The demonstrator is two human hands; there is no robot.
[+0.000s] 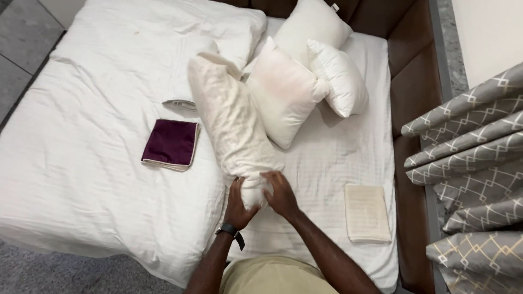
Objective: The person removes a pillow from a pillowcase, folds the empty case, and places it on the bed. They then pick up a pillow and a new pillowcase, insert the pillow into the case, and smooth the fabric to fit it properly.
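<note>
Hands meet at the near end of a long cream pillow (231, 117) lying lengthwise across a white bed (81, 163). From the head camera, the left hand (238, 204), a dark watch (229, 230) at its wrist, and the right hand (280, 194) both close their grip on the pillow's bunched end. Three white pillows (305, 71) sit just beside it near the headboard; a folded maroon cloth (170, 143) lies to the left, a folded cream towel (366, 212) to the right. Pinched at one end only, the pillow could sag, slip loose, or knock its neighbours.
</note>
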